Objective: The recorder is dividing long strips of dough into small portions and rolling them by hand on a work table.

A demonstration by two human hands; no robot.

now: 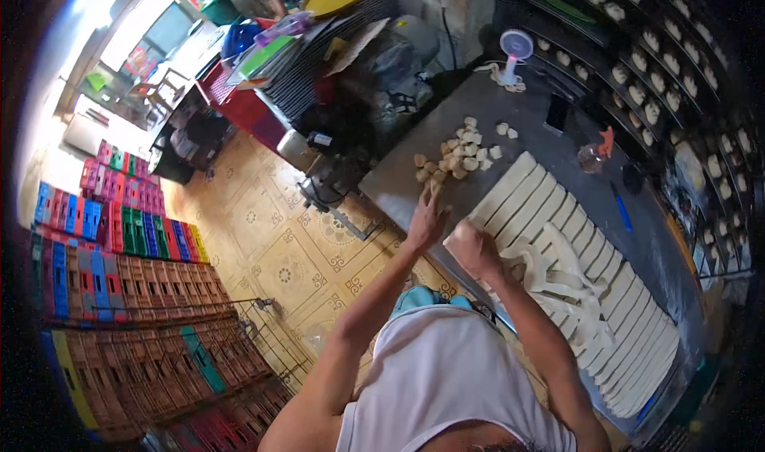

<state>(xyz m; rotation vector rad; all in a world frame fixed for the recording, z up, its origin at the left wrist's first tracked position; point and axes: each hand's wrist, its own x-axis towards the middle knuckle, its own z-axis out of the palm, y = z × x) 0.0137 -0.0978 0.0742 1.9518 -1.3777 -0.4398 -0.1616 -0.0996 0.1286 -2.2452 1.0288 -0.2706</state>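
My left hand [427, 221] reaches toward a pile of small dough pieces [466, 151], fingers stretched out and their tips at the pile's near edge. My right hand [476, 246] is closed at the near left end of a long sheet of pale dough cut into parallel strips [518, 197]; what its fingers hold is hidden. Loose, crumpled strips [590, 316] lie over the middle of the sheet. Everything rests on a grey metal table [406, 153].
Beyond the dough stand a small white fan [514, 54], a spray bottle [594, 153], a phone [558, 113] and a blue blade-like tool [621, 205]. Racks of trays [613, 46] with dough line the right. Stacked coloured crates [119, 281] fill the left, beside a tiled floor [271, 237].
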